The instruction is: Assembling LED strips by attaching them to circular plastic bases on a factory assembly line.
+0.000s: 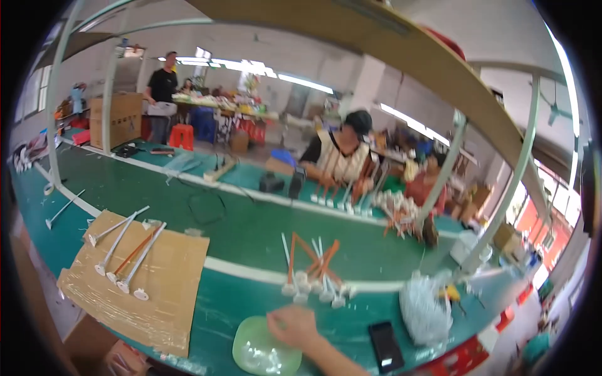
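My right hand [293, 325] is over the right rim of a light green bowl [243, 332], its fingers curled together. Whatever they may hold is too small or hidden to make out. Small shiny clear pieces lie in the bowl. Just beyond the hand stands a cluster of white and orange-brown rods [321, 266] with round white ends. Several similar rods [143, 257], with white disc-like ends, lie on a cardboard sheet [160, 319] to the left. My left hand is not in view.
A black phone [385, 346] and a clear plastic bag [426, 310] lie to the right. Across the green bench, a person in a cap [343, 153] handles more rods. Green posts [511, 182] hold a shelf overhead. A large carton [116, 119] stands far left.
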The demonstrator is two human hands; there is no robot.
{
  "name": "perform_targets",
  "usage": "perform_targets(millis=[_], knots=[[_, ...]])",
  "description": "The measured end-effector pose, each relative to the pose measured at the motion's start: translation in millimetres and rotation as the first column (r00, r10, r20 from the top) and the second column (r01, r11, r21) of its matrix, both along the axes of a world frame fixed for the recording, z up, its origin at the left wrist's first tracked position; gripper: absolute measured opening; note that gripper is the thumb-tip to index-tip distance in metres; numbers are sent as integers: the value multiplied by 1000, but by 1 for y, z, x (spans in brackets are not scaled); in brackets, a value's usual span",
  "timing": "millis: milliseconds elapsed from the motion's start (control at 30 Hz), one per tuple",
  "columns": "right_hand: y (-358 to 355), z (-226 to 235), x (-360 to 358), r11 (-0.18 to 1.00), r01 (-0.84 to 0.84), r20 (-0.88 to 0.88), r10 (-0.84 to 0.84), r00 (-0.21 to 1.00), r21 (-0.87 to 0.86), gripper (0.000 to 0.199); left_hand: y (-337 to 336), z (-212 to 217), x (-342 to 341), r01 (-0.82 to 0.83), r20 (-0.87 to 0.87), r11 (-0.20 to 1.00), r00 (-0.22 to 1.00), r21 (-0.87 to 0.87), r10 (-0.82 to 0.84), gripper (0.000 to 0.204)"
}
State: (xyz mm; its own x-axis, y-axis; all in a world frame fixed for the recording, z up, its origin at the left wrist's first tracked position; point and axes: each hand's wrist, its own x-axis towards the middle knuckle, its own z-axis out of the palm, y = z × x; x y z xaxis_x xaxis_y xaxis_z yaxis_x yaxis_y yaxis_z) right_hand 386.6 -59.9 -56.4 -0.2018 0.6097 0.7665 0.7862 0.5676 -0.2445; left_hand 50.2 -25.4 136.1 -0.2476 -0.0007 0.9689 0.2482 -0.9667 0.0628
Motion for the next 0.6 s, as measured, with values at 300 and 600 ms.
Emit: perform_targets(millis=[300,600], knots=[[9,0,-2,983,-94,-28,99,995,155,11,-36,7,-66,-150,-74,988,986,39,152,36],[5,4,2,988,-64,-16,67,998,142,12,-57,47,-103,-163,-208,978,960,131,188,37]])
